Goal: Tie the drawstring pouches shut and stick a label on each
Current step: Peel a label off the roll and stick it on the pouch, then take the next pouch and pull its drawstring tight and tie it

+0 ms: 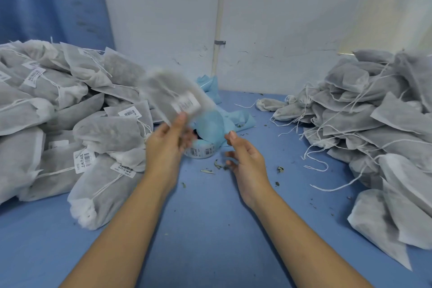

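White scuffed wall [280,30] and a blue curtain [46,7] back a blue tabletop [210,229]. At its middle sits a roll of white barcode labels [203,151], with pale blue backing paper [240,117] trailing just behind it.

Above and left of the roll, the left hand [168,145] pinches the lower edge of a grey non-woven drawstring pouch [168,96] at its thumb tip. The pouch is raised, tilted and blurred, and a white barcode label [185,104] already sits on its face. The fingers behind it are smeared, so the firmness of the hold cannot be read. Just right of the roll, the right hand [245,163] hovers with loosely curled fingers and holds nothing.

Left of the roll lies a heap of labelled grey pouches [58,112]. Well to the right of the roll lies a heap of unlabelled grey pouches [374,124], their white strings trailing loose. Dry leaf scraps [217,166] dot the tabletop just in front of the roll.

The pouch looks finished and bound for the left heap. The risks:
- A thumb-tip hold on one edge is thin, so the pouch could slip and drop onto the roll, knocking it or creasing the backing paper.
- The fresh label may lift at a corner if it lands face-down or rubs against other fabric.
- Whether the knot is tight cannot be seen, and a slack one could spill leaves.
- The trailing strings on the right heap could snag, so the next reach may drag several pouches along.
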Available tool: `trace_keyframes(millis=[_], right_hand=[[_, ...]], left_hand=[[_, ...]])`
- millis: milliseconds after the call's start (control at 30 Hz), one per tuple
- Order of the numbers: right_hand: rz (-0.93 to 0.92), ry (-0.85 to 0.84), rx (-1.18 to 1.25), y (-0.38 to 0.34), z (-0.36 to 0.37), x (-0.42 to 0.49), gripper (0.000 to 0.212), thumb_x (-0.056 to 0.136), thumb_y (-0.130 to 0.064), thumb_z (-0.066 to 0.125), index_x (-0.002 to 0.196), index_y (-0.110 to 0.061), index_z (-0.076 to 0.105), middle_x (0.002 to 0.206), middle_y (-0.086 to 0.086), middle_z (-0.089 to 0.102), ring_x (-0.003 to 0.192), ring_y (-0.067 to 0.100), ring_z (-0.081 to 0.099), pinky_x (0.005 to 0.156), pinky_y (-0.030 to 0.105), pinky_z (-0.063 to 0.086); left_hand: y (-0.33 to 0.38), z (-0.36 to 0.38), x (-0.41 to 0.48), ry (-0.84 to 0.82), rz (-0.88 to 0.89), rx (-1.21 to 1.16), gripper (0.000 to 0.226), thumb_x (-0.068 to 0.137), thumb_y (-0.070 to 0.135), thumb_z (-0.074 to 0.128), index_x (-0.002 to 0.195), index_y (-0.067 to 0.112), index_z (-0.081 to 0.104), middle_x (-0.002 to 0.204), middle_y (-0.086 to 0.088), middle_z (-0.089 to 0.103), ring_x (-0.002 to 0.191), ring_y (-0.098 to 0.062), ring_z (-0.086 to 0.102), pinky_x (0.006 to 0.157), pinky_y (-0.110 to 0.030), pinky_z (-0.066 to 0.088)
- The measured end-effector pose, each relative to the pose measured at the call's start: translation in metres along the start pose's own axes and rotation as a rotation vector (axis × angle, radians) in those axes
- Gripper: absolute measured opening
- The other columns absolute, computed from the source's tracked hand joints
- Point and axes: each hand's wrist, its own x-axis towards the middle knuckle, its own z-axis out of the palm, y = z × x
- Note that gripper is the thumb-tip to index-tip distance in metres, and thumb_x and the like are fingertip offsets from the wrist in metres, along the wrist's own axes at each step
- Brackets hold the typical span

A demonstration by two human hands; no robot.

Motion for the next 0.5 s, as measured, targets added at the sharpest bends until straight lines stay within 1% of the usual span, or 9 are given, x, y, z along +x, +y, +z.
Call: trace_keyframes(millis=[33, 67, 100, 133, 200, 267, 367, 433, 500], right_hand=[[0.01, 0.005, 0.003, 0.0, -0.002, 0.001, 0.029, 0.074, -0.045, 0.07, 0.085, -0.019, 0.068, 0.085, -0.009, 0.065, 0.07, 0.007, 0.056, 0.064, 0.02, 0.048], [0.015, 0.006, 0.012, 0.001, -0.003, 0.002, 0.025, 0.078, -0.041, 0.07, 0.086, -0.017, 0.067, 0.086, -0.008, 0.065, 0.071, 0.008, 0.056, 0.064, 0.02, 0.048], [0.019, 0.005, 0.023, 0.001, -0.003, 0.002, 0.021, 0.082, -0.037, 0.069, 0.087, -0.016, 0.067, 0.087, -0.006, 0.065, 0.071, 0.009, 0.056, 0.063, 0.019, 0.048], [0.021, 0.005, 0.035, 0.002, -0.003, 0.003, 0.017, 0.084, -0.032, 0.069, 0.087, -0.015, 0.067, 0.088, -0.004, 0.064, 0.071, 0.009, 0.055, 0.061, 0.019, 0.048], [0.023, 0.006, 0.055, 0.003, -0.002, 0.004, 0.012, 0.087, -0.025, 0.067, 0.088, -0.013, 0.067, 0.086, 0.0, 0.062, 0.069, 0.011, 0.055, 0.059, 0.018, 0.048], [0.028, 0.002, 0.06, 0.004, -0.003, 0.005, 0.008, 0.089, -0.02, 0.066, 0.09, -0.012, 0.067, 0.086, 0.001, 0.062, 0.07, 0.011, 0.055, 0.059, 0.018, 0.047], [0.055, 0.005, 0.104, 0.003, -0.006, 0.006, 0.005, 0.091, -0.013, 0.062, 0.091, -0.011, 0.067, 0.089, 0.005, 0.061, 0.075, 0.015, 0.055, 0.061, 0.02, 0.047], [0.068, 0.014, 0.136, 0.003, -0.007, 0.007, 0.008, 0.092, -0.009, 0.06, 0.089, -0.012, 0.067, 0.087, 0.004, 0.061, 0.076, 0.016, 0.056, 0.061, 0.02, 0.047], [0.063, 0.025, 0.136, 0.001, -0.008, 0.009, 0.012, 0.092, -0.005, 0.057, 0.088, -0.011, 0.066, 0.086, 0.006, 0.063, 0.077, 0.017, 0.057, 0.064, 0.021, 0.049]], left_hand=[[0.006, 0.001, 0.003, -0.008, 0.0, -0.159, 0.03, 0.075, 0.041, 0.067, 0.087, 0.014, 0.06, 0.087, 0.001, 0.068, 0.07, -0.008, 0.069, 0.058, -0.017, 0.052], [0.01, 0.0, 0.005, -0.033, -0.01, -0.244, 0.036, 0.072, 0.041, 0.066, 0.093, 0.012, 0.058, 0.102, -0.001, 0.066, 0.084, -0.01, 0.071, 0.065, -0.02, 0.055], [0.012, 0.0, 0.005, -0.068, -0.026, -0.258, 0.037, 0.071, 0.039, 0.067, 0.094, 0.011, 0.056, 0.11, -0.004, 0.064, 0.092, -0.014, 0.071, 0.068, -0.022, 0.056], [0.013, 0.0, 0.003, -0.111, -0.05, -0.227, 0.031, 0.074, 0.034, 0.066, 0.093, 0.011, 0.057, 0.11, -0.006, 0.065, 0.093, -0.017, 0.071, 0.068, -0.023, 0.056], [0.009, 0.002, -0.003, -0.172, -0.096, -0.106, 0.019, 0.085, 0.024, 0.062, 0.095, 0.009, 0.062, 0.101, -0.007, 0.071, 0.085, -0.018, 0.072, 0.065, -0.022, 0.056], [0.005, 0.004, -0.007, -0.196, -0.117, 0.01, 0.017, 0.091, 0.02, 0.058, 0.101, 0.008, 0.065, 0.089, -0.005, 0.074, 0.075, -0.016, 0.071, 0.064, -0.021, 0.056], [-0.002, 0.009, -0.01, -0.212, -0.099, 0.204, 0.015, 0.094, 0.018, 0.056, 0.099, 0.013, 0.068, 0.082, -0.001, 0.074, 0.066, -0.012, 0.069, 0.064, -0.019, 0.055], [-0.005, 0.015, -0.013, -0.239, -0.085, 0.307, 0.015, 0.095, 0.014, 0.054, 0.098, 0.012, 0.069, 0.078, 0.001, 0.073, 0.061, -0.01, 0.066, 0.06, -0.016, 0.053], [-0.008, 0.025, -0.018, -0.286, -0.062, 0.352, 0.016, 0.095, 0.009, 0.054, 0.094, 0.012, 0.069, 0.073, 0.003, 0.072, 0.057, -0.007, 0.064, 0.055, -0.015, 0.05]])
